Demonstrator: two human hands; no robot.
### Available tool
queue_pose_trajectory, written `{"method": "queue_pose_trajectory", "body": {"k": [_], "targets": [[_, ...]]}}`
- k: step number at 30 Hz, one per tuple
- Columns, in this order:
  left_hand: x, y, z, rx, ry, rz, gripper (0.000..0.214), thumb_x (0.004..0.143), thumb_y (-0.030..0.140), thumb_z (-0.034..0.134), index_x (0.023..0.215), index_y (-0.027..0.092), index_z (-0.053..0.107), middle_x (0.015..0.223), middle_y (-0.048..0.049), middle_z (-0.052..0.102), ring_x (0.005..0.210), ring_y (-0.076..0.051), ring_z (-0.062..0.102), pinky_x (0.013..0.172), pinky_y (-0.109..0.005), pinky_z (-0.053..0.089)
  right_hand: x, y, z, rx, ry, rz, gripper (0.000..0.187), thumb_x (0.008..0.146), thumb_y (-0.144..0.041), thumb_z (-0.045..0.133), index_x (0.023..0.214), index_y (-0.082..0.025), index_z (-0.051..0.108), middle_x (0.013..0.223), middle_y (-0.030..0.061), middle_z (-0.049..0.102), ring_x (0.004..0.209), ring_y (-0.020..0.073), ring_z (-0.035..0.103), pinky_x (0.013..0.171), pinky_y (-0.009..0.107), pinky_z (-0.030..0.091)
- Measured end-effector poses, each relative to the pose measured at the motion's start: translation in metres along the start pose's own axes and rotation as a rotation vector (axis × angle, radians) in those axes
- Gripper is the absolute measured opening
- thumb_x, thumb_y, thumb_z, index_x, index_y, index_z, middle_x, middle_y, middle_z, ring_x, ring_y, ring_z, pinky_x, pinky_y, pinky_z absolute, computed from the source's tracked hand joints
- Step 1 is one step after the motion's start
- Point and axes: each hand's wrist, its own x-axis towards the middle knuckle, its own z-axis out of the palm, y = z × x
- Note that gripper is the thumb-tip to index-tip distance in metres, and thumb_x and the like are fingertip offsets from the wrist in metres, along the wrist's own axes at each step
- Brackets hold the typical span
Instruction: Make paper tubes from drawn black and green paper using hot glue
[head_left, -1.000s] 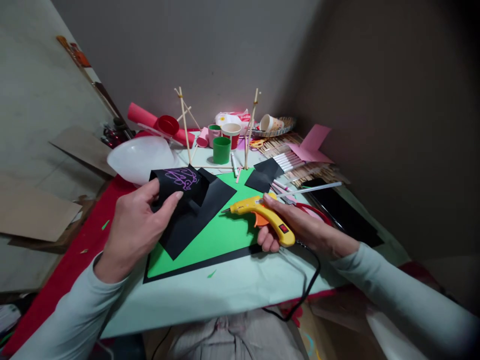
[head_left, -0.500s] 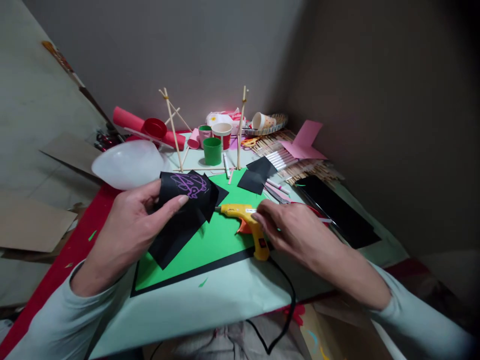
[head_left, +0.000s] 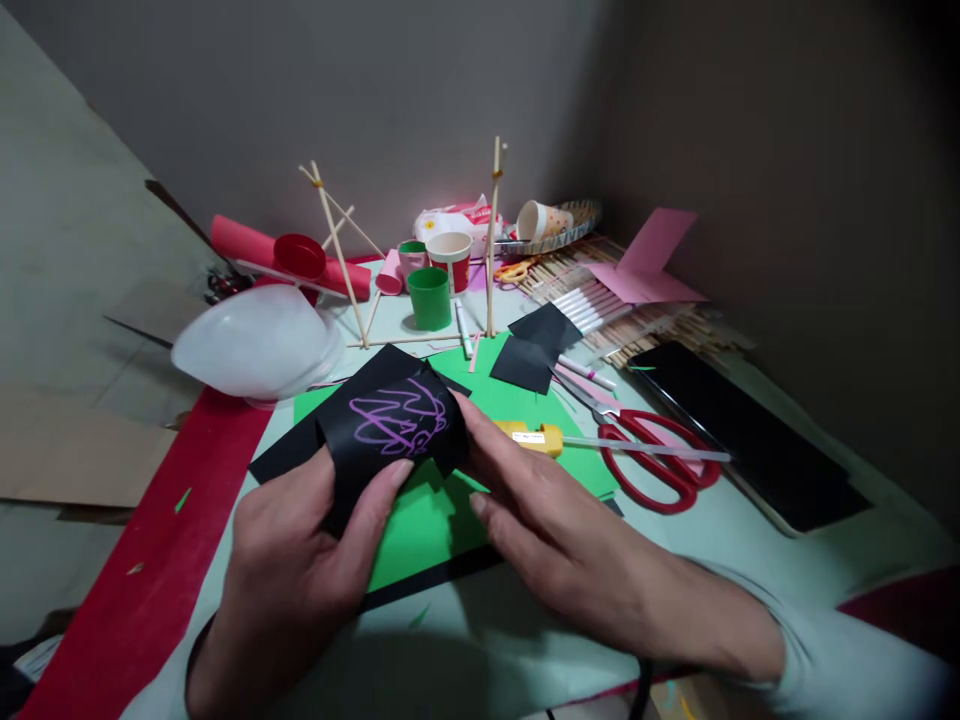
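Note:
My left hand [head_left: 292, 540] is closed on a curled piece of black paper [head_left: 352, 440] with a purple line drawing, its thumb along the lower edge. My right hand [head_left: 555, 500] is at the paper's right end, fingers stretched out against it and thumb apart below. Behind the right hand lies a yellow glue gun [head_left: 551, 438], mostly hidden, with a clear glue stick [head_left: 652, 450] out of its back. Under both hands are green paper [head_left: 420, 540] and a larger black sheet [head_left: 281, 450].
Red-handled scissors [head_left: 652, 490] and a black phone [head_left: 750, 440] are on the right. A wooden stick frame [head_left: 491, 240] stands behind, around a green cup [head_left: 430, 300]. Black paper squares [head_left: 525, 362], sticks [head_left: 555, 285] and a whitish balloon [head_left: 255, 340] lie about.
My right hand has let go of the glue gun, which now lies on the green paper, and has moved left to the curled black paper. The view has shifted slightly.

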Motion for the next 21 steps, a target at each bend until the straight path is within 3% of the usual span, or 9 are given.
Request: {"method": "queue_pose_trajectory", "body": {"k": [3,6,12,17,21], "targets": [[-0.0013,0.0039,0.0008,0.086,0.000,0.014,0.015,0.089,0.033,0.068,0.075,0.028,0.065,0.058,0.0074,0.069,0.047,-0.015,0.064,0.051,-0.025,0.048,-0.0006,-0.0001,0.0008,0.035,-0.039,0.041,0.079,0.100,-0.029,0.040,0.170,-0.010,0.009,0.154,0.0226,0.053,0.145,0.0347,0.051,0.118,0.058,0.046],[-0.0024,0.0050,0.0017,0.133,-0.013,0.032,0.012,0.091,0.034,0.067,0.081,0.029,0.064,0.064,0.0080,0.073,0.052,-0.015,0.068,0.055,-0.024,0.050,-0.0001,0.0034,0.0009,0.098,-0.038,0.058,0.079,0.099,-0.029,0.042,0.170,-0.011,0.012,0.155,0.0215,0.053,0.147,0.0353,0.048,0.120,0.059,0.043],[-0.0070,0.0050,0.0013,0.204,-0.009,0.127,0.013,0.095,0.034,0.066,0.084,0.028,0.062,0.067,0.0049,0.073,0.055,-0.015,0.068,0.057,-0.027,0.052,0.0060,0.0083,0.0029,0.313,0.023,0.038,0.074,0.101,-0.037,0.051,0.167,-0.016,0.026,0.142,0.0139,0.067,0.138,0.0305,0.059,0.115,0.053,0.049],[-0.0055,0.0078,-0.0023,0.253,0.025,0.225,0.016,0.097,0.035,0.064,0.086,0.023,0.063,0.076,-0.0022,0.077,0.066,-0.017,0.072,0.062,-0.027,0.052,0.0092,0.0045,0.0012,0.320,0.103,0.079,0.069,0.101,-0.045,0.054,0.161,-0.013,0.041,0.161,0.0111,0.052,0.150,0.0273,0.047,0.127,0.048,0.034],[-0.0046,0.0096,-0.0016,0.224,0.086,0.290,0.028,0.100,0.042,0.060,0.081,0.022,0.062,0.067,-0.0009,0.070,0.060,-0.014,0.064,0.058,-0.025,0.046,0.0072,0.0037,0.0010,0.226,0.141,0.108,0.064,0.102,-0.046,0.048,0.159,-0.016,0.046,0.156,0.0118,0.057,0.146,0.0294,0.050,0.126,0.052,0.033]]}}
